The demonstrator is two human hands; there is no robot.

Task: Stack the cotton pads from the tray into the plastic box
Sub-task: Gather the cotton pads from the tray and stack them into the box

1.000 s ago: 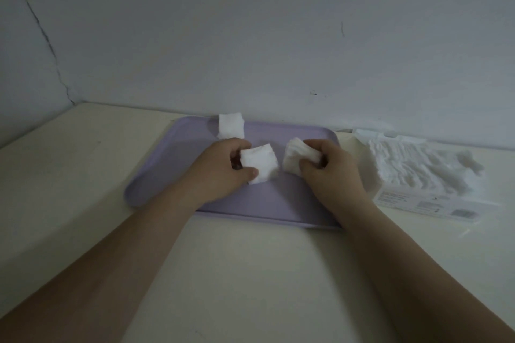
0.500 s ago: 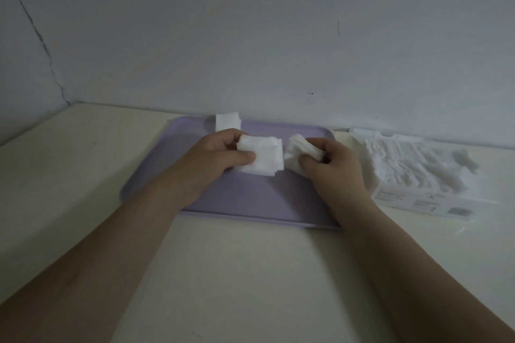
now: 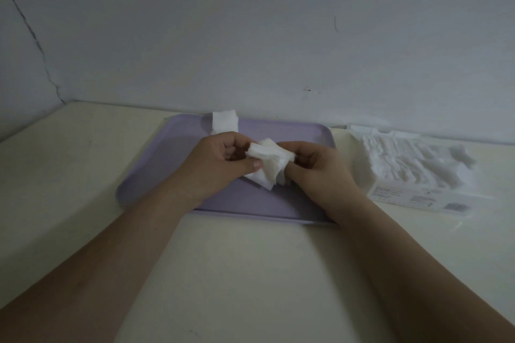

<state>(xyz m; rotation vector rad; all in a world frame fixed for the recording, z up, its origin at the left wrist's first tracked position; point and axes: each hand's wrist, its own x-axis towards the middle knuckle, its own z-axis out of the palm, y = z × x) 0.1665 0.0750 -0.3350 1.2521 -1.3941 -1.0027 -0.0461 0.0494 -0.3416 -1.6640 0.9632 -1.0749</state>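
Both hands meet above the middle of the flat lilac plastic tray (image 3: 172,172), and between them is a small bundle of square white cotton pads (image 3: 266,168). The left hand (image 3: 217,167) pinches the bundle from its 9 o'clock side, with the thumb on the near face and the fingers (image 3: 237,145) behind, clamped on the cotton. The right hand (image 3: 317,170) has its fingers (image 3: 302,152) curled round the 3 o'clock side, also clamped on it. I think the pads are held so because they are thin and soft: the corners fan out at the lower edge, and two hands can square the pile before it goes on. I cannot tell if the lowest corner touches the tray. One single white cotton pad (image 3: 224,121) leans over the tray's far rim at 12 o'clock, not yet collected. The clear plastic box (image 3: 418,199) lies at 3 o'clock from the tray, just beside it, and holds many white pads in rows, so the task seems near its end. Everything rests on a plain cream table (image 3: 250,273) which meets a pale grey wall (image 3: 250,22). A thin dark crack (image 3: 36,44) runs down the wall at 10 o'clock. The light is dim.
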